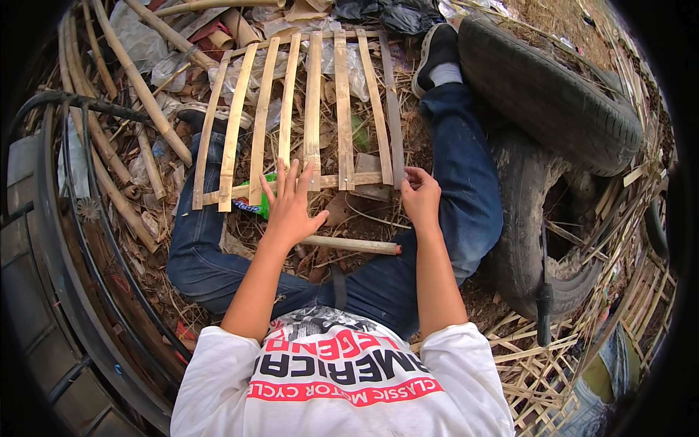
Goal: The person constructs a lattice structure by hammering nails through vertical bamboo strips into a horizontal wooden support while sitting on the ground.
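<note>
Between my legs lies a bamboo slat frame [314,109], with several upright strips fixed across a top and a bottom crossbar. My left hand [293,207] is open, fingers spread over the middle strips near the bottom crossbar [331,181]. At the lower end of the darker rightmost strip [393,109], my right hand [422,195] is closed, thumb and fingertips together. What it pinches, if anything, is too small to tell. A round wooden stick [353,245] with a reddish end lies just below the frame, its left end beside my left wrist.
Two worn tyres [553,95] [520,240] are piled beside my right leg. Bamboo poles [138,80] and a black metal frame [54,218] stand at the left. A green wrapper [263,204], dry litter and plastic bags cover the ground. Woven bamboo [539,364] lies at lower right.
</note>
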### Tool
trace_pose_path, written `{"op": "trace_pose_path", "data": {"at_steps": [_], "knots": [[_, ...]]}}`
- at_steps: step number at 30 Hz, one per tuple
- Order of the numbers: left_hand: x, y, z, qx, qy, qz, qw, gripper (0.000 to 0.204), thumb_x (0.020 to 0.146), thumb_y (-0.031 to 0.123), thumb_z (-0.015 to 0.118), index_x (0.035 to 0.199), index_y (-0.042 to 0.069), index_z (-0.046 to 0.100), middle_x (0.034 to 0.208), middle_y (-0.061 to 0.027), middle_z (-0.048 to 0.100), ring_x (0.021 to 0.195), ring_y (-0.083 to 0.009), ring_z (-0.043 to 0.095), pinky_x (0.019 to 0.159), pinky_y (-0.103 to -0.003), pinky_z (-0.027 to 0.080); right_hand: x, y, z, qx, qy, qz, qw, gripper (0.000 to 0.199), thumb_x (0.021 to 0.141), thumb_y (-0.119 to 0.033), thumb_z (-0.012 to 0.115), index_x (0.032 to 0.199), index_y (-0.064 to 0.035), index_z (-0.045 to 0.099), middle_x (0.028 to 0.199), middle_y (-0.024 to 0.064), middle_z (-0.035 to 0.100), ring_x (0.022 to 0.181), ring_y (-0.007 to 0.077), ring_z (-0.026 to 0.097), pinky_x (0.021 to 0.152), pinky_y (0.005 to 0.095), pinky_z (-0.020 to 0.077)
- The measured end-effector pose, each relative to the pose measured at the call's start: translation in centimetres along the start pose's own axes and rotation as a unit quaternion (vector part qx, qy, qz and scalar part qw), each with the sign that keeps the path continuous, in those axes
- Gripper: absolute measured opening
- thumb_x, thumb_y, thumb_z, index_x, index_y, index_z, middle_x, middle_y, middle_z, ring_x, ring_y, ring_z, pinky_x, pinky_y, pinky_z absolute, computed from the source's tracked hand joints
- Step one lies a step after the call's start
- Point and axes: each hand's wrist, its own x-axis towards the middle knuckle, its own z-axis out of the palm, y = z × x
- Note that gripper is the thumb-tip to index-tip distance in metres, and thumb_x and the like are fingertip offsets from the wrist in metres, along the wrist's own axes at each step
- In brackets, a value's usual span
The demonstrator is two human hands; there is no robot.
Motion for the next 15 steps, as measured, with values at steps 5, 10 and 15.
{"op": "trace_pose_path", "data": {"at_steps": [5,10,15], "knots": [[-1.0,-1.4,0.3,0.002,0.0,-0.028,1.0,0.101,0.073,0.039,0.079,0.155,0.013,0.026,0.159,-0.0205,0.023,0.152,-0.041,0.001,0.115,-0.068,-0.006,-0.9,0.4,0.9,-0.16,-0.079,-0.01,0.984,0.036,0.08,-0.012,0.071,0.114,-0.0012,0.07,0.081,0.0126,0.071,0.073,0.029,0.069,0.07,0.0391,0.0544],[-1.1,-0.3,0.8,-0.007,-0.012,-0.018,1.0,0.096,0.074,0.039,0.079,0.153,0.012,0.031,0.159,-0.0211,0.024,0.151,-0.042,0.002,0.115,-0.068,-0.006,-1.2,-0.4,1.4,-0.152,-0.128,0.0,0.98,0.037,0.079,-0.011,0.072,0.115,-0.0032,0.07,0.081,0.0118,0.071,0.073,0.0285,0.069,0.071,0.0384,0.0541],[2.5,3.1,1.3,-0.014,-0.059,0.095,0.994,0.089,0.074,0.029,0.075,0.152,0.015,0.033,0.159,-0.0182,0.025,0.152,-0.0399,0.004,0.117,-0.067,-0.004,-1.6,0.5,1.3,-0.149,-0.126,-0.013,0.981,0.039,0.078,-0.009,0.071,0.116,-0.0039,0.07,0.082,0.012,0.07,0.073,0.0295,0.068,0.072,0.0384,0.054]]}}
